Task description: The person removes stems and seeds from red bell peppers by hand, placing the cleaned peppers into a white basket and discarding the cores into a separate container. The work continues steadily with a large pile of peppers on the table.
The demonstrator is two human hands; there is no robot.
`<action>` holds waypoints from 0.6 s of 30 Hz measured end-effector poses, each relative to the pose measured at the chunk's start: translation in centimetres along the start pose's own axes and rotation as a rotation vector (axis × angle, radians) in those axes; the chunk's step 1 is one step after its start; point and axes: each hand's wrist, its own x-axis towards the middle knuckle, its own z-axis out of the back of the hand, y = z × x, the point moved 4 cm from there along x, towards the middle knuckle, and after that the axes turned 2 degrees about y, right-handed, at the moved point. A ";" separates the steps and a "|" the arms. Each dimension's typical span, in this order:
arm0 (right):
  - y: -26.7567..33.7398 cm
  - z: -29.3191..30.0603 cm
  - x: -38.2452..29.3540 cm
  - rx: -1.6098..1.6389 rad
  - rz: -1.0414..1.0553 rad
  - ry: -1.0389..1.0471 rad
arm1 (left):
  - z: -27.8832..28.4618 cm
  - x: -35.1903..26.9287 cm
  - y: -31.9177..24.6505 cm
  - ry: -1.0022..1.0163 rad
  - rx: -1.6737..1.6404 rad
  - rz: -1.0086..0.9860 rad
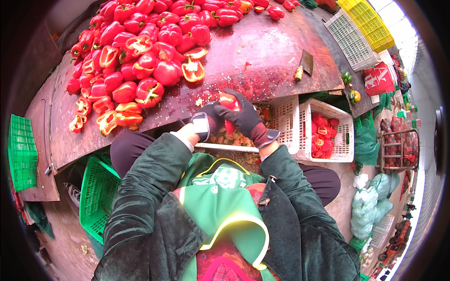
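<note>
My left hand (212, 115) and my right hand (246, 114), both in dark gloves, meet at the table's near edge. A red bell pepper (230, 102) is gripped between them. The right hand's fingers lie across it, so whether it is whole or split cannot be told. Beneath the hands, a white plastic crate (284, 121) holds pepper cores and scraps. Ahead on the left, a large pile of red bell peppers (168, 73) covers the table, with several cut halves along its near side. A cleaver (307, 62) with a short yellowish handle rests on the tabletop at right.
The reddish wooden table (267, 59) is strewn with seeds. Right of my legs, another white crate (346, 138) holds red pepper pieces. A green crate (100, 196) stands at my left. White and yellow crates (365, 26) are stacked at far right, near filled mesh bags (367, 210).
</note>
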 end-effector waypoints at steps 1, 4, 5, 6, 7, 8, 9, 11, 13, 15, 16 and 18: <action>-0.1 0.4 0.1 -0.027 -0.018 -0.003 | 0.0 0.1 0.1 0.021 -0.106 0.080; -1.1 1.8 0.1 0.192 -0.044 0.078 | 0.2 0.1 -0.6 -0.002 -0.423 0.324; -1.9 2.0 0.0 0.503 -0.106 0.141 | 0.5 0.2 -1.0 0.028 -0.455 0.350; -2.6 2.1 0.0 0.815 -0.168 0.202 | 0.6 0.4 -1.5 0.075 -0.493 0.377; -3.6 2.1 -0.2 1.108 -0.246 0.238 | 0.8 0.6 -1.7 0.121 -0.531 0.404; -4.5 2.3 -0.2 1.155 -0.209 0.224 | 1.1 0.5 -2.2 0.057 -0.587 0.350; -5.6 2.7 -0.1 1.242 -0.196 0.166 | 0.9 0.4 -2.2 0.043 -0.915 0.401; -7.5 3.5 0.3 1.437 -0.139 0.099 | 0.5 0.3 -2.1 -0.017 -1.564 0.448; -8.3 5.9 0.8 1.329 0.117 0.101 | 0.1 0.7 -1.5 -0.101 -1.660 0.456; -8.2 9.4 1.4 1.514 0.427 0.133 | 0.0 0.8 -0.5 -0.234 -1.774 0.410; -9.0 12.6 0.6 1.613 0.458 -0.177 | -0.6 0.5 -0.3 -0.352 -1.797 0.497; -10.5 17.9 -1.4 1.552 0.489 -0.894 | -1.5 0.3 0.0 -0.320 -1.694 0.590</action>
